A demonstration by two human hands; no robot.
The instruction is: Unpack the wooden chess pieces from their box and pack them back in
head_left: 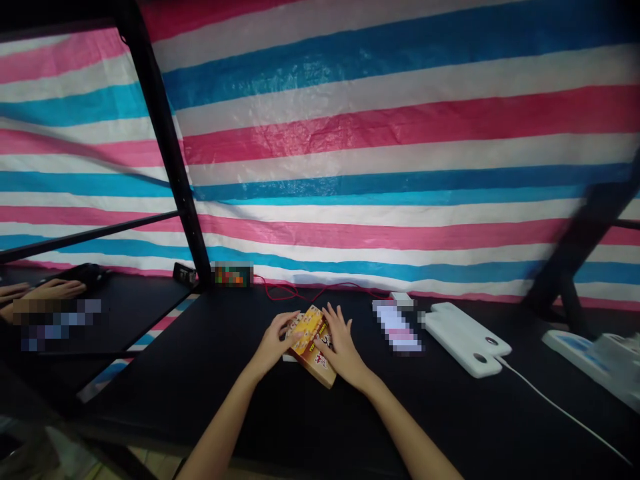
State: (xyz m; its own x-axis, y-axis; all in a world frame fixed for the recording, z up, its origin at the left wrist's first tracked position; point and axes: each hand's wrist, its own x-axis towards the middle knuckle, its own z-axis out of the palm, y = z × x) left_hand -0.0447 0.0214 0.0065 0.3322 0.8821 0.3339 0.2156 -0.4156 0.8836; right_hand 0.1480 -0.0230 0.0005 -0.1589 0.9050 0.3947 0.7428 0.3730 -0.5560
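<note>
Striped sheeting [350, 140] in pink, white and blue is hanging behind a black desk [210, 407], with dark metal posts [167, 127] framing it. In the head view, a yellow and brown box [320, 363] is lying tilted on the desk, between the person's hands. The left hand [274, 341] is bending loosely around the box's left side, its thumb resting on the printed face; how firmly it is holding cannot be told. The right hand [345, 350] is lying open against the right side, fingers spread, thumb touching the face. A pale edge [289, 358] is showing beside the box's lower left. Behind, a red cable [285, 293] is curling across the desk. To the right, a blurred phone [397, 327] is lying near a white device [465, 337] with a white cable [560, 395]. At far left, another person's hands [55, 291] are resting near a dark object [86, 275].
</note>
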